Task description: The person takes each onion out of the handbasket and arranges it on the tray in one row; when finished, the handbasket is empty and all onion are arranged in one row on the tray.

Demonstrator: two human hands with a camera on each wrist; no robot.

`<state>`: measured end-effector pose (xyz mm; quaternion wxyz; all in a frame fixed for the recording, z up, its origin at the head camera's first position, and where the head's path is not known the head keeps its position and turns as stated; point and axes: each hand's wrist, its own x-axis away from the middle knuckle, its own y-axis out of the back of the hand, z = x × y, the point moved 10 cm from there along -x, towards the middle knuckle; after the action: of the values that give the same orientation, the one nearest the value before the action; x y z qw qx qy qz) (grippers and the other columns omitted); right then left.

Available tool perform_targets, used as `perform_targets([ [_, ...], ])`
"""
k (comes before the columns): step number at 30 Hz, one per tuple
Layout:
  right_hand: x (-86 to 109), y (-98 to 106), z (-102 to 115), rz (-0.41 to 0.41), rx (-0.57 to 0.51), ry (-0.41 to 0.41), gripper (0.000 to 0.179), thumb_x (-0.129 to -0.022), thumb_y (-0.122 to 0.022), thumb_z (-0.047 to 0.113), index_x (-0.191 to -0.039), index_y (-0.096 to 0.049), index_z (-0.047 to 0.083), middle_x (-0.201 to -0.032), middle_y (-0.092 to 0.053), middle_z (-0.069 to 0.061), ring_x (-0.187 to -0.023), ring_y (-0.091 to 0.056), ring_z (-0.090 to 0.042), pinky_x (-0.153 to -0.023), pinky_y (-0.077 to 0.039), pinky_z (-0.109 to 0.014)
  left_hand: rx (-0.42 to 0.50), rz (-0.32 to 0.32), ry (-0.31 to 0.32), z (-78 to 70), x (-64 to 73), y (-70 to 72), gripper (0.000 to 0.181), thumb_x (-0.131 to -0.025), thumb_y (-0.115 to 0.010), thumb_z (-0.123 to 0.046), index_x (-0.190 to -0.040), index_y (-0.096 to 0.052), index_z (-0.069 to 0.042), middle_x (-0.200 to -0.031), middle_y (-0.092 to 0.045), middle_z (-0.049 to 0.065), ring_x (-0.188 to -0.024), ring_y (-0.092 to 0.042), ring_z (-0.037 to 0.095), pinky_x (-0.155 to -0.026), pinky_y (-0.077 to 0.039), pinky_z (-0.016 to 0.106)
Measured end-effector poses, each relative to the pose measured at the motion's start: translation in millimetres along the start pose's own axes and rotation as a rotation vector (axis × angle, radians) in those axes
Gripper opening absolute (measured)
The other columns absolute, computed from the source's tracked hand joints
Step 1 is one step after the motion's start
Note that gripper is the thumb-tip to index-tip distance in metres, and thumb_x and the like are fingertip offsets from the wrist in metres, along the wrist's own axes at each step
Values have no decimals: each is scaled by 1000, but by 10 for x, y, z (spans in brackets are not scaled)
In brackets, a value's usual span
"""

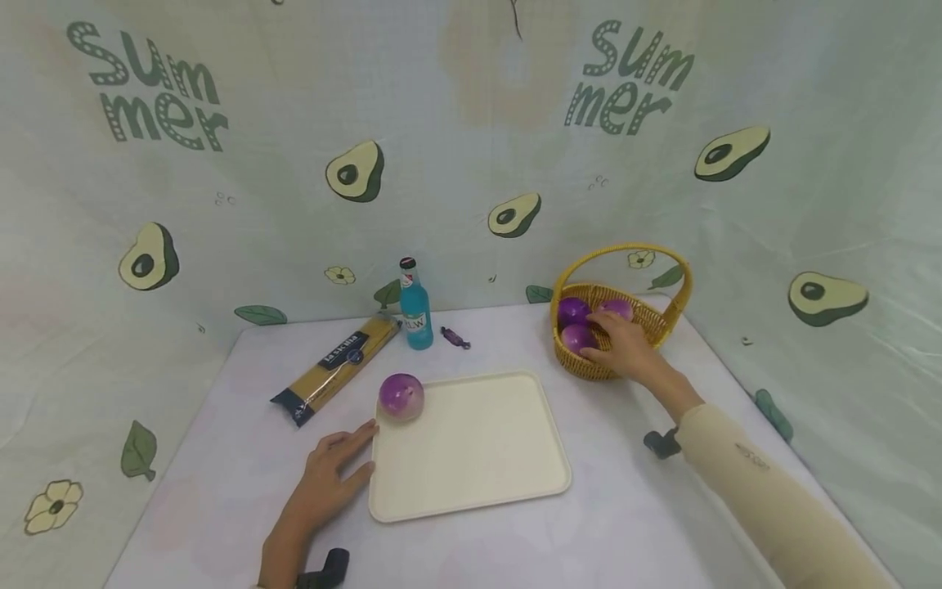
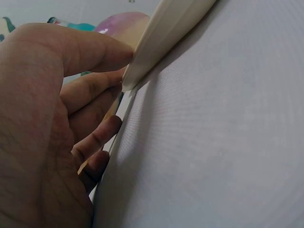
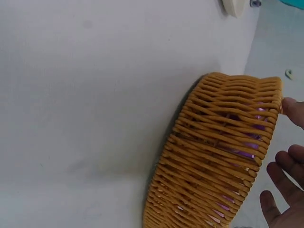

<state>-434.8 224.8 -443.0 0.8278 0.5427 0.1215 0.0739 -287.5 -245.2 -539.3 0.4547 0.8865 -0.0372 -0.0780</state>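
My left hand [image 1: 329, 474] rests at the left edge of a cream tray [image 1: 471, 446], thumb and fingertips touching its rim. In the left wrist view, the tray's rim [image 2: 142, 57] meets those fingertips. A glossy purple ball [image 1: 401, 397], paler below, sits on the tray's far left corner. Over a wicker basket [image 1: 589, 370] reaches my right hand [image 1: 625, 343], its thumb and fingers spread about the front purple ball [image 1: 578, 337]. Two more, a darker ball [image 1: 573, 312] and a pinkish ball [image 1: 616, 308], lie behind it. The right wrist view hides the fingers' contact with the ball.
Left of the tray lies a pasta packet [image 1: 338, 368]. Behind the tray stand a blue bottle [image 1: 416, 315] and, beside it, a small purple-wrapped candy [image 1: 455, 338]. The basket's tall handle [image 1: 621, 247] arches above its rim. A patterned cloth [image 1: 441, 123] hangs behind the table.
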Motion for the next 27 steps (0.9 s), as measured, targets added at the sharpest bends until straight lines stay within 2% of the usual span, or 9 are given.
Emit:
perform_targets([
  [3,-35,1,-28,12,5,1,73,-90,-75,34,-147,-44,0,-155,-31,-29,-139,-29,-52,-108,-25,-69,-9,-5,1,-29,-5,21,59,-94,-65,-33,-150,-48,-29,-150,-50,-6,-134,-39,31,-106,-28,65],
  [7,-76,-35,-95,37,22,-8,75,-89,-76,33,-148,-43,-1,-155,-31,-28,-139,-29,-51,-109,-22,-70,-30,-21,-26,-54,-14,26,58,-94,-65,-32,-150,-49,-27,-150,-50,-6,-132,-41,31,-104,-30,65],
  [12,-129,-90,-178,75,46,-20,78,-89,-77,33,-149,-41,-1,-155,-31,-28,-140,-29,-50,-109,-21,-71,-20,-31,-32,-31,-13,12,58,-94,-66,-34,-149,-50,-27,-150,-51,-6,-131,-41,31,-105,-29,65],
  [18,-185,-154,-237,113,14,-14,81,-88,-78,35,-150,-40,0,-155,-31,-29,-140,-29,-50,-109,-23,-69,-15,-28,-23,-5,-13,7,58,-93,-66,-34,-149,-50,-28,-150,-51,-5,-131,-41,30,-105,-28,65],
  [27,-216,-202,-241,137,-43,19,74,-89,-77,26,-147,-42,-4,-152,-34,-32,-138,-30,-51,-111,-27,-64,-12,-46,-62,-48,-20,28,57,-94,-66,-32,-148,-51,-26,-149,-51,-5,-129,-42,30,-103,-31,65],
])
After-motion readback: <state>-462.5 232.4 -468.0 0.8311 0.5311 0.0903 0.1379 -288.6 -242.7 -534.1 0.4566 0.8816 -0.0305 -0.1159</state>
